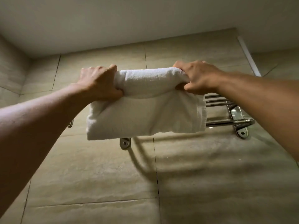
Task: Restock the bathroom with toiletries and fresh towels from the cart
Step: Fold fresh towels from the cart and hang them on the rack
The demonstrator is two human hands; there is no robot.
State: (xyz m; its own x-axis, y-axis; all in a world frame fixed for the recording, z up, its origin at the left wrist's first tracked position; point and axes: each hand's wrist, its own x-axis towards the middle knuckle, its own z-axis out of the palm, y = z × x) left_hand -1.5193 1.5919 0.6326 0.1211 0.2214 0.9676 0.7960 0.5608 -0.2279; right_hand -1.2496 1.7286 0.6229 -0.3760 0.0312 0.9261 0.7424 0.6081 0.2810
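towel rack (229, 122) on tiled wall: right end showing bare rails, ceiling close above | white towel (145, 113) lying over rack, front fold hanging | left hand (98, 84), right hand (199, 78): arms reaching up, fingers gripping towel's rolled top ends

- Plain white, looped terry texture, no print: towel (145, 109), centre of the frame.
- Shiny silver chrome: rack (226, 121), right of centre.
- Beige with faint horizontal streaks, thin dark grout lines: wall tiles (97, 167), lower half.
- Off-white, unpatterned: ceiling (129, 18), across the top.
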